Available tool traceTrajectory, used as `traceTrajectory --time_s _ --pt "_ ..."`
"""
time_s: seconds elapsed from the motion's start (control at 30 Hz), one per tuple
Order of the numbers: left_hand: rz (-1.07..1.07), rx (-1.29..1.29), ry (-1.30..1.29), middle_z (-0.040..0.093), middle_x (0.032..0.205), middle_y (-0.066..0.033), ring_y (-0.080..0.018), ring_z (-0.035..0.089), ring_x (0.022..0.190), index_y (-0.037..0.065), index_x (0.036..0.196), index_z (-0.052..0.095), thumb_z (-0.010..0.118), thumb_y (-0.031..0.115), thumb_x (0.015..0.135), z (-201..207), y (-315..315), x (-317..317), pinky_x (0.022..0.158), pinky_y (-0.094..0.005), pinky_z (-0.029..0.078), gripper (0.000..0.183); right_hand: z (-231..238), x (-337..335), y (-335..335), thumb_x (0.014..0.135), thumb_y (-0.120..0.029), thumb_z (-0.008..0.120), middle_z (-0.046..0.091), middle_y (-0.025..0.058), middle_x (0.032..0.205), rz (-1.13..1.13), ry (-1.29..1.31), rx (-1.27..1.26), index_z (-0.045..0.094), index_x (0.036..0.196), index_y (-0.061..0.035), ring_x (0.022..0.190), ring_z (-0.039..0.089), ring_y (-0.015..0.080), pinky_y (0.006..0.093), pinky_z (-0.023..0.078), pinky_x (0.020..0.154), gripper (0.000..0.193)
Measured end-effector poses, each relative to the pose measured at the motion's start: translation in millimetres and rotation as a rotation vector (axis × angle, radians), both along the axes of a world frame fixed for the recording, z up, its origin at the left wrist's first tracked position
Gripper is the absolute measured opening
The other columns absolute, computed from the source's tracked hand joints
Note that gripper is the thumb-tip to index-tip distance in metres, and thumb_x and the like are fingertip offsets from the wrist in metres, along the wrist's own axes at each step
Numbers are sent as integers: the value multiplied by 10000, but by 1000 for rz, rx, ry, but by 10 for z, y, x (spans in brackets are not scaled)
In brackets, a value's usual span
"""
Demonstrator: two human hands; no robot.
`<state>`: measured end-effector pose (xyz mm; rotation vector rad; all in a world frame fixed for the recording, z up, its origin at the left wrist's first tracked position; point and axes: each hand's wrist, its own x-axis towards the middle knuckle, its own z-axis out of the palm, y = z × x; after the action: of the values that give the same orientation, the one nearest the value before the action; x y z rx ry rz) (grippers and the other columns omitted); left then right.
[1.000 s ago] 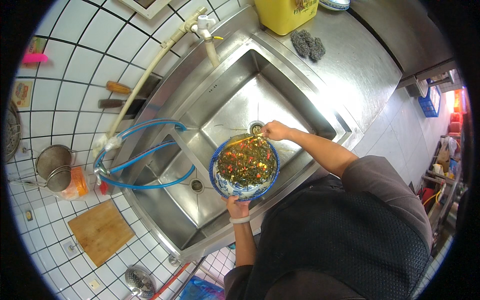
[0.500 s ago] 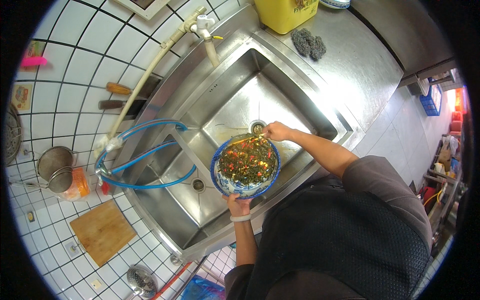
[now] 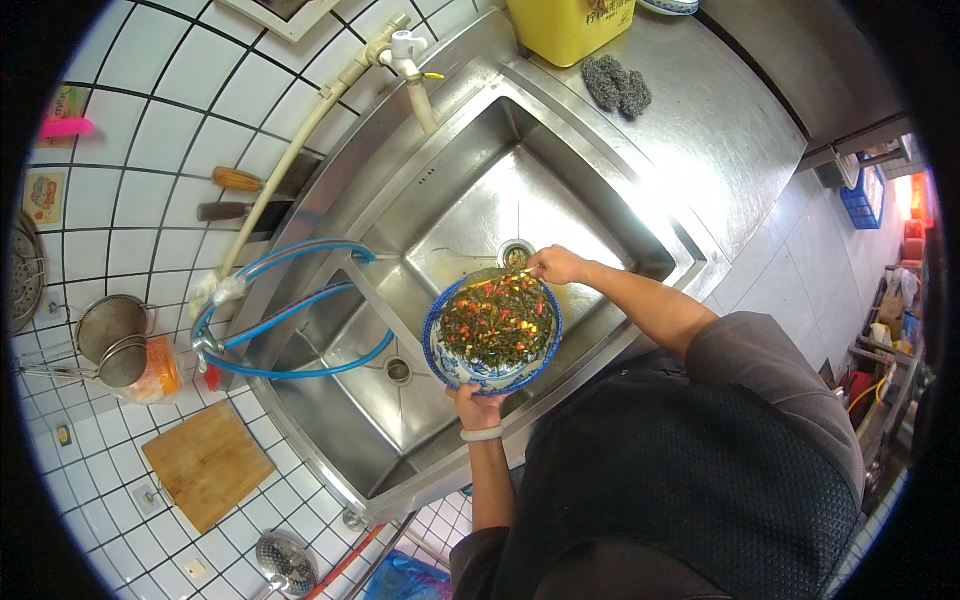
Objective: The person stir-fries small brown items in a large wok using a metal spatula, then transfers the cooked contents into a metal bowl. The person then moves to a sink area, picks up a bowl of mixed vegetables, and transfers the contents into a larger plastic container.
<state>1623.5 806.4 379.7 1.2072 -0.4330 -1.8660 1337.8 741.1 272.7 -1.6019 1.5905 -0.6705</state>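
Note:
My left hand [image 3: 478, 403] is closed on the near rim of a blue-and-white bowl [image 3: 490, 378], held over the right-hand basin. Dark green chopped vegetables [image 3: 490, 330] with red and yellow bits fill most of it. They are heaped toward the far side, leaving the patterned near wall bare. At the far rim my right hand [image 3: 560, 264] pinches thin yellowish chopsticks [image 3: 525, 271] whose other ends lie across the vegetables. A drain [image 3: 516, 254] sits just beyond the bowl, and yellowish liquid shows on the basin floor close by.
Blue hoses [image 3: 290, 372] loop into the left basin [image 3: 350, 415]. A tap [image 3: 418, 95] stands at the back. Steel wool [image 3: 616, 87] and a yellow container [image 3: 570, 30] are on the right counter. Strainers [image 3: 112, 330] and a wooden board [image 3: 208, 465] are at left.
The chopsticks reach less far across the vegetables than before, and the heap looks slightly shifted. Both hands stay nearly in place on the bowl and chopsticks.

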Motion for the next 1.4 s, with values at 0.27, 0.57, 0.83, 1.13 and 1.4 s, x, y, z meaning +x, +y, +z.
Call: traceTrajectory --time_s 0.27,0.57,0.83,1.13,1.4 --pt "5 11 -44 483 1146 -205 -429 522 995 55 1194 374 472 88 595 110 -19 -80 716 -664 459 608 -19 -13 8 766 -202 553 619 145 801 -19 -18 17 629 832 -97 787 591 328 415 457 725 146" --pt "31 36 -59 502 1105 -241 -454 543 940 19 1171 390 465 76 600 205 -65 -140 675 -674 462 579 -87 0 -15 762 -201 545 613 158 785 -14 -11 -12 616 798 -80 778 588 339 426 454 719 145" --pt "32 18 -129 549 1002 -266 -446 588 822 -92 1075 434 472 86 616 208 -98 -156 611 -640 500 494 -134 22 8 775 -168 537 606 171 782 3 43 1 609 849 -67 753 584 333 418 448 685 145" --pt "18 36 -158 552 1005 -258 -436 589 835 -84 1081 439 469 98 614 262 -160 -174 600 -627 507 502 -147 21 -24 770 -122 518 595 180 757 10 -51 4 600 808 -45 727 578 329 406 443 671 118" --pt "-45 44 -224 557 1017 -234 -407 593 849 -54 1113 436 482 155 638 294 -255 -166 599 -595 524 521 -146 32 1 769 -100 508 588 180 738 -4 -81 -78 582 770 -31 699 577 317 394 443 650 102"
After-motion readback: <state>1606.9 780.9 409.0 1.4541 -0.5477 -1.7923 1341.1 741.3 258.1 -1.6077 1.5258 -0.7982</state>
